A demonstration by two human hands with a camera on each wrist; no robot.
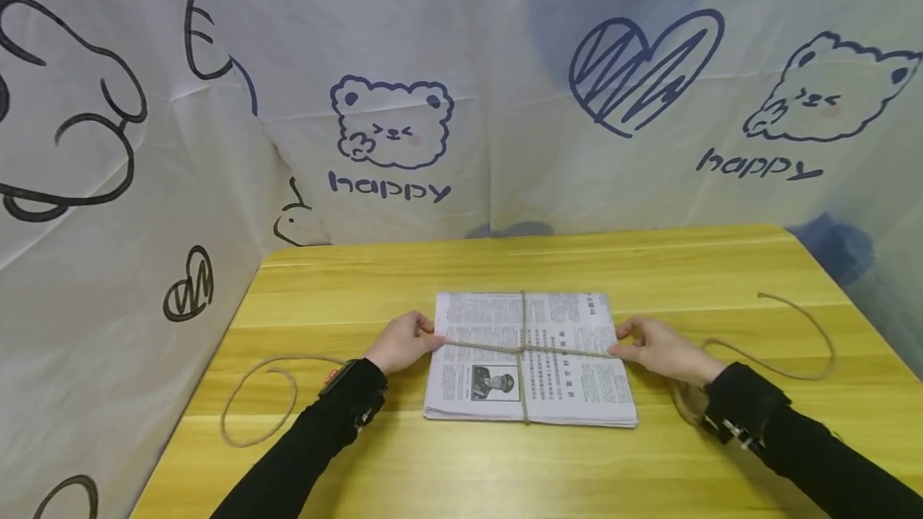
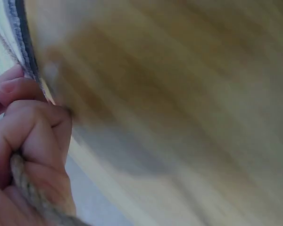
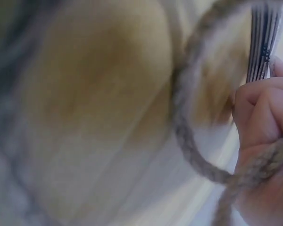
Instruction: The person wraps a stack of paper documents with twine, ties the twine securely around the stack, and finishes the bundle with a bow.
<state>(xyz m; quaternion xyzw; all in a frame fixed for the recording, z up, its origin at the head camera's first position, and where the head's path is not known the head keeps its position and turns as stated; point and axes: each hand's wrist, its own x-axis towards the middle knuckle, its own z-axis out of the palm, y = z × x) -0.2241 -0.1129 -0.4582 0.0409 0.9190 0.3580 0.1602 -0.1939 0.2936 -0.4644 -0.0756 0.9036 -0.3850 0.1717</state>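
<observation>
A person's left hand [image 1: 404,342] and right hand [image 1: 665,352] pinch a rope [image 1: 522,349] at opposite edges of a newspaper stack [image 1: 562,383] lying flat on a wooden surface [image 1: 404,467], apparently drawing it snug where it crosses on top. The next move likely calls for even tension while the rope is knotted.

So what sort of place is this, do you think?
Probably an indoor craft or filming corner: a wood-grain table, holding newspapers crossed with rope, stands before pale, cloth-like sheeting printed with cartoon bears.
</observation>
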